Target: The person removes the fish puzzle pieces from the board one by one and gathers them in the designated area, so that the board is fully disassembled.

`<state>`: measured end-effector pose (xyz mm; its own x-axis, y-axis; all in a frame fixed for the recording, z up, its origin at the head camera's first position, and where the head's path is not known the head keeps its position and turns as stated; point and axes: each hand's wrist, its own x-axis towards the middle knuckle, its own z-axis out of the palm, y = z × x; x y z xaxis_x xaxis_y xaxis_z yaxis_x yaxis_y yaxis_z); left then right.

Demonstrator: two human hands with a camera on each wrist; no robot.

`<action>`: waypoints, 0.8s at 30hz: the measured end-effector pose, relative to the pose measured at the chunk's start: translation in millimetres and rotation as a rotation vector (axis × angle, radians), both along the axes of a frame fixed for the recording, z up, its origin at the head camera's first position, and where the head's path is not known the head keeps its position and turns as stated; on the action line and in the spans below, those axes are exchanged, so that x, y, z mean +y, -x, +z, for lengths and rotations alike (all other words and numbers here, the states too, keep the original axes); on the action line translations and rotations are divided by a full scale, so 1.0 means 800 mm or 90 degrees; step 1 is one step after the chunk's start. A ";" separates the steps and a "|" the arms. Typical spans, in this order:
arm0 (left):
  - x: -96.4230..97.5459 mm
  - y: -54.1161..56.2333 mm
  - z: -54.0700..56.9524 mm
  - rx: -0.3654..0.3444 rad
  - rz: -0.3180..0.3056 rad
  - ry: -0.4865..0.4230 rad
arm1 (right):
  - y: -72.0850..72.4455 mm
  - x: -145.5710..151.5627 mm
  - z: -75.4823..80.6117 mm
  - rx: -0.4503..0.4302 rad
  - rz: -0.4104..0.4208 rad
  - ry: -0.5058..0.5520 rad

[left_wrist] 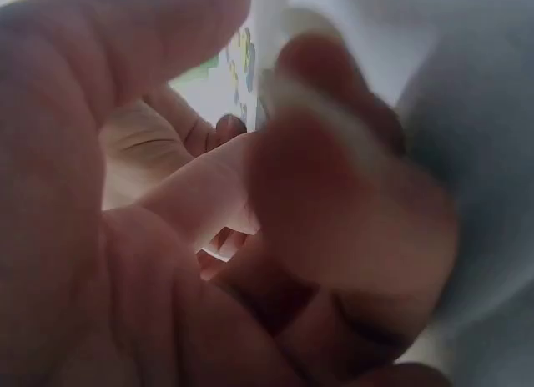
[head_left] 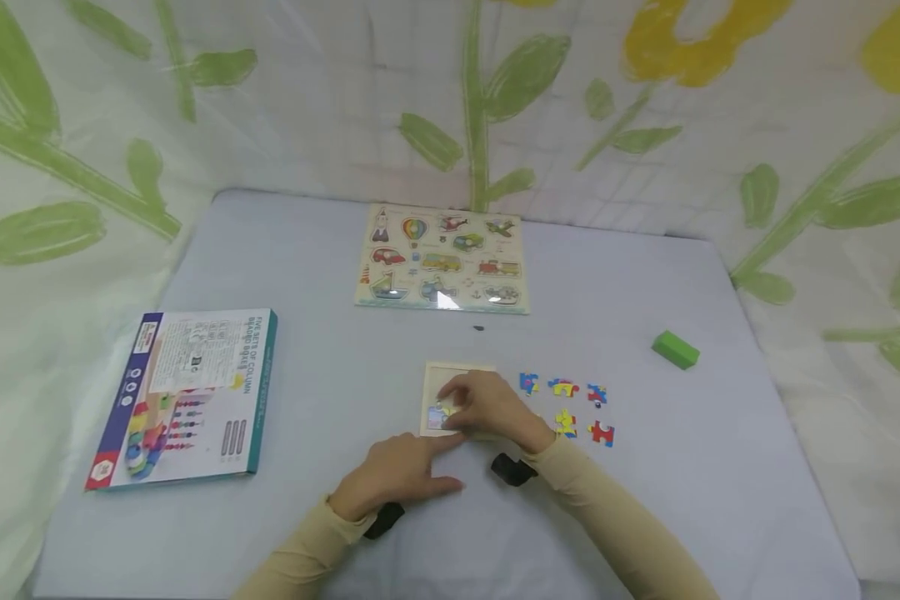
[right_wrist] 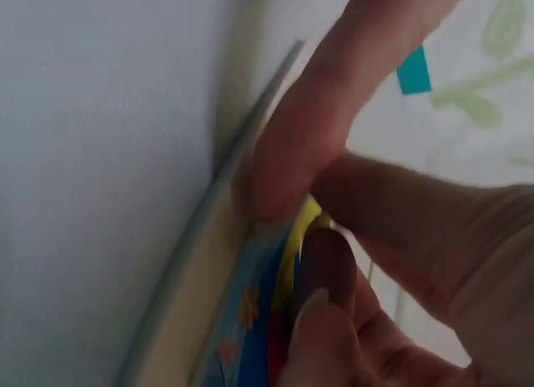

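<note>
A small wooden puzzle tray (head_left: 431,375) lies on the table in the head view, with pale blue and colored jigsaw pieces (head_left: 437,417) in its lower left part. Over the tray my right hand (head_left: 487,408) pinches a puzzle piece (right_wrist: 288,274) showing yellow, blue and red, low against the pieces; the fingers hide most of it. My left hand (head_left: 401,468) lies at the tray's near edge, index finger straight and touching the rim, thumb stretched out. In the right wrist view that left index finger (right_wrist: 296,153) meets the wooden rim (right_wrist: 196,299).
Several loose jigsaw pieces (head_left: 597,395) lie right of the tray, partly behind the right wrist. A green block (head_left: 675,349) sits farther right. At the left is a boxed bead set (head_left: 195,400); at the back lies a vehicle picture board (head_left: 442,258). A small dark bit (head_left: 478,327) lies between.
</note>
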<state>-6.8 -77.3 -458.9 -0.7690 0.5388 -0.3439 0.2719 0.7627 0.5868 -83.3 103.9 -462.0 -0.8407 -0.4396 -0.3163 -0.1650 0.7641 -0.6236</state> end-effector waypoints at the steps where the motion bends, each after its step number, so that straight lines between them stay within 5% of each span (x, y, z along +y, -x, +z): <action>1: -0.001 0.001 -0.001 -0.008 0.002 -0.003 | 0.000 -0.002 -0.002 0.003 0.000 -0.005; 17: -0.005 -0.003 -0.003 -0.003 0.005 -0.023 | -0.004 -0.007 -0.003 -0.036 -0.027 0.007; 24: 0.003 -0.001 -0.004 0.034 0.009 0.026 | 0.003 -0.011 0.001 -0.045 -0.023 -0.019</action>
<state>-5.8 -74.9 -462.5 -0.7946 0.5137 -0.3236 0.2911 0.7901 0.5395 -85.7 95.0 -460.8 -0.8309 -0.3988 -0.3880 -0.0935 0.7875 -0.6092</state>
